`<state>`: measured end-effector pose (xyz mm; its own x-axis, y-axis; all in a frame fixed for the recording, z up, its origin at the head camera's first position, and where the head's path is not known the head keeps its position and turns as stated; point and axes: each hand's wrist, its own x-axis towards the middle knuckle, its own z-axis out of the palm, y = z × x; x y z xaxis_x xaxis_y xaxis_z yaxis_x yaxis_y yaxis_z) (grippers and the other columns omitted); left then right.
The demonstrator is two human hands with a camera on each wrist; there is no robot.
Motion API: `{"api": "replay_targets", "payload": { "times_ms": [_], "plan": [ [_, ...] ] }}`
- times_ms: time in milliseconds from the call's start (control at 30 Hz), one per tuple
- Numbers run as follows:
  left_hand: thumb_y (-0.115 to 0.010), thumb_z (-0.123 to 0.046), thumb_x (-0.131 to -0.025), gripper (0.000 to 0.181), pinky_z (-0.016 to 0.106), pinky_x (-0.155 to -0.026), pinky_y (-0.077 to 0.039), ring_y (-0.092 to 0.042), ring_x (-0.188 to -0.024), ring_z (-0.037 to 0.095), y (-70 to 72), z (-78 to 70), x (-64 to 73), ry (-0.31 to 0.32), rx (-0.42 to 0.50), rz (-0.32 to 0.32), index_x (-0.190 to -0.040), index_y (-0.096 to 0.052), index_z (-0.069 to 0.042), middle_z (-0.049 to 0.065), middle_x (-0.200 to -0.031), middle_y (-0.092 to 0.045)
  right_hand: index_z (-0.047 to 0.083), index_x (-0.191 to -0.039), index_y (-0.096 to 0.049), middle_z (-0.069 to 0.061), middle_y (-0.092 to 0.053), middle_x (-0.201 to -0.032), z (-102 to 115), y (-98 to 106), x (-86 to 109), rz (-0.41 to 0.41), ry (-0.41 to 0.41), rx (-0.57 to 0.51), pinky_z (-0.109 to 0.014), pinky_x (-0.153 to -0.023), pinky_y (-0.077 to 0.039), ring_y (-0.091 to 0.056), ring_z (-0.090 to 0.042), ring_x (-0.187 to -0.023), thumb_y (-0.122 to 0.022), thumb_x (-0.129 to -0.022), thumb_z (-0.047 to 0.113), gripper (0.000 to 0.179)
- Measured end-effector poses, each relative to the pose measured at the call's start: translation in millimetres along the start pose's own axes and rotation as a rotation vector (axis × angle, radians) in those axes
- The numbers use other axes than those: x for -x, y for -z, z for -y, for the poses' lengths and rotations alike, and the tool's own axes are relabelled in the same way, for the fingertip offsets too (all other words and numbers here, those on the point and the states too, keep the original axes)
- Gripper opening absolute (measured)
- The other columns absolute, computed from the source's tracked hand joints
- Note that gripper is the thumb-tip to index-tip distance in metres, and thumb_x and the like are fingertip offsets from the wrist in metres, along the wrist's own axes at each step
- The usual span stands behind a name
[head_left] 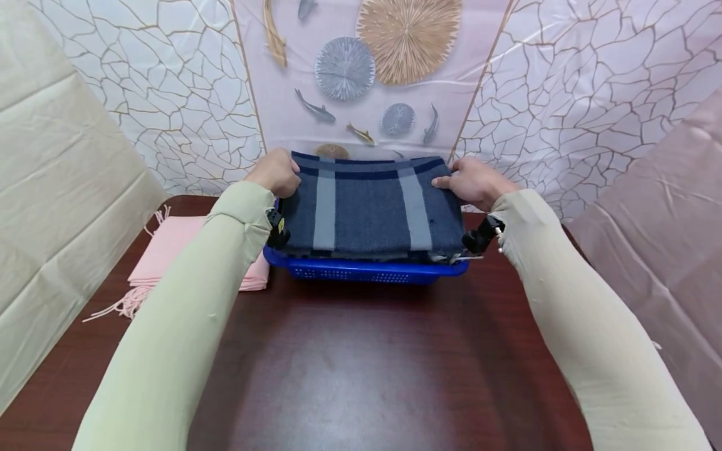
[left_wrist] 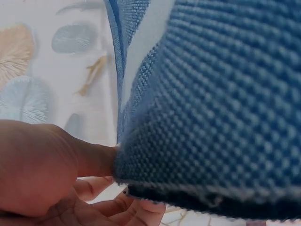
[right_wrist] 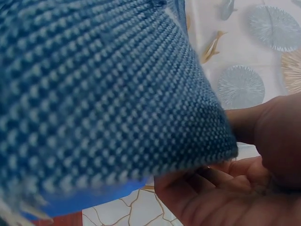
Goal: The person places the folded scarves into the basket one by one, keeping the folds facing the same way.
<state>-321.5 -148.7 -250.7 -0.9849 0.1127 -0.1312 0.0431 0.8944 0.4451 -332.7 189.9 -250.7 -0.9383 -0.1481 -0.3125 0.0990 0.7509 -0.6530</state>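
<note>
A folded dark blue woven scarf (head_left: 369, 207) with pale grey stripes lies over the blue plastic basket (head_left: 366, 270) in the head view. My left hand (head_left: 277, 173) pinches its left side near the far corner, and my right hand (head_left: 474, 180) pinches the opposite side. In the left wrist view the thumb (left_wrist: 96, 159) presses on the cloth while the other fingers are partly hidden beneath. The right wrist view shows the same grip at a folded corner, with light fringe (right_wrist: 28, 207) at the lower left. Much of the basket is covered by the scarf.
Left of the basket, a folded pink fringed scarf (head_left: 175, 247) lies on the dark brown table (head_left: 350, 363), partly behind my left sleeve. A patterned sheet (head_left: 344, 69) hangs behind the basket. Plain cloth walls (head_left: 660, 219) close in both sides. Small black wrist cameras (head_left: 482, 235) flank the basket.
</note>
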Motion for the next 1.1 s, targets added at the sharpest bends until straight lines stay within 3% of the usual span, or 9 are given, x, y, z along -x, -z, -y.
{"api": "replay_targets", "payload": {
  "times_ms": [133,267,467,567,633,700,867,967,1100],
  "plan": [
    [-0.042,0.006,-0.079,0.049,0.026,-0.062,-0.039,-0.049,-0.089,0.024,-3.2,1.5,-10.7,0.015,-0.033,0.009,-0.123,-0.063,0.005,0.018,-0.131,-0.061,-0.004,-0.16,-0.02,-0.026,-0.038,-0.156,2.1,-2.6,-4.2,0.0,-0.006,0.009,-0.047,-0.107,-0.05,-0.057,-0.035,-0.13,-0.047,-0.109,0.026,0.065],
    [-0.042,0.009,-0.078,0.044,0.025,-0.055,-0.031,-0.037,-0.067,0.016,-7.7,2.0,-19.7,0.049,-0.034,0.032,-0.115,-0.065,0.003,0.015,-0.123,-0.061,-0.005,-0.153,-0.036,-0.027,-0.046,-0.15,1.7,-5.2,-9.6,-0.009,-0.016,0.018,-0.038,-0.09,-0.056,-0.066,-0.027,-0.11,-0.049,-0.108,0.024,0.055],
    [-0.047,0.005,-0.08,0.031,0.026,-0.055,-0.034,-0.041,-0.07,0.018,-15.1,4.2,-25.8,0.063,-0.067,0.031,-0.102,-0.069,0.001,0.014,-0.114,-0.066,-0.005,-0.154,-0.034,-0.027,-0.056,-0.136,-0.2,-11.7,-16.2,-0.028,-0.042,0.055,-0.035,-0.076,-0.055,-0.067,-0.021,-0.091,-0.05,-0.108,0.021,0.056],
    [-0.048,0.005,-0.08,0.017,0.026,-0.056,-0.034,-0.041,-0.071,0.02,-19.3,5.4,-28.2,0.064,-0.074,0.017,-0.082,-0.062,-0.004,0.009,-0.093,-0.061,-0.003,-0.132,-0.052,-0.019,-0.061,-0.109,-2.1,-15.8,-19.2,-0.056,-0.046,0.116,-0.035,-0.072,-0.053,-0.06,-0.018,-0.076,-0.052,-0.107,0.023,0.036],
    [-0.048,0.005,-0.081,0.017,0.027,-0.054,-0.032,-0.038,-0.067,0.019,-21.8,5.8,-29.8,0.063,-0.08,0.009,-0.071,-0.053,-0.008,0.005,-0.076,-0.052,-0.001,-0.112,-0.054,-0.013,-0.059,-0.097,-3.6,-18.5,-21.6,-0.069,-0.044,0.149,-0.034,-0.066,-0.05,-0.057,-0.017,-0.07,-0.053,-0.106,0.023,0.025],
    [-0.047,0.006,-0.081,0.023,0.027,-0.053,-0.031,-0.033,-0.062,0.019,-23.9,6.2,-30.8,0.074,-0.059,0.001,-0.066,-0.048,-0.011,0.001,-0.065,-0.044,-0.002,-0.105,-0.052,-0.011,-0.057,-0.094,-4.9,-20.9,-24.6,-0.073,-0.044,0.15,-0.031,-0.064,-0.05,-0.057,-0.016,-0.071,-0.054,-0.105,0.022,0.024],
    [-0.05,0.007,-0.081,0.025,0.031,-0.054,-0.032,-0.035,-0.065,0.021,-31.8,5.2,-34.1,0.117,-0.037,-0.03,-0.063,-0.047,-0.011,0.003,-0.063,-0.043,-0.012,-0.134,-0.048,-0.018,-0.055,-0.107,-9.0,-25.9,-30.6,-0.079,-0.051,0.148,-0.029,-0.06,-0.051,-0.058,-0.017,-0.072,-0.055,-0.104,0.016,0.042],
    [-0.051,0.008,-0.08,0.028,0.034,-0.061,-0.035,-0.036,-0.068,0.023,-36.6,5.4,-35.8,0.137,-0.04,-0.043,-0.063,-0.041,-0.012,0.005,-0.065,-0.04,-0.013,-0.127,-0.053,-0.017,-0.054,-0.101,-10.0,-29.4,-31.6,-0.093,-0.053,0.168,-0.029,-0.056,-0.049,-0.055,-0.017,-0.065,-0.055,-0.103,0.015,0.037],
    [-0.051,0.011,-0.08,0.037,0.033,-0.057,-0.032,-0.026,-0.059,0.019,-41.0,8.3,-36.6,0.144,-0.003,-0.048,-0.059,-0.033,-0.015,-0.001,-0.057,-0.023,-0.01,-0.116,-0.058,-0.016,-0.056,-0.097,-9.0,-33.8,-31.5,-0.102,-0.045,0.235,-0.031,-0.061,-0.048,-0.056,-0.02,-0.07,-0.052,-0.104,0.018,0.031]
  ]
}}
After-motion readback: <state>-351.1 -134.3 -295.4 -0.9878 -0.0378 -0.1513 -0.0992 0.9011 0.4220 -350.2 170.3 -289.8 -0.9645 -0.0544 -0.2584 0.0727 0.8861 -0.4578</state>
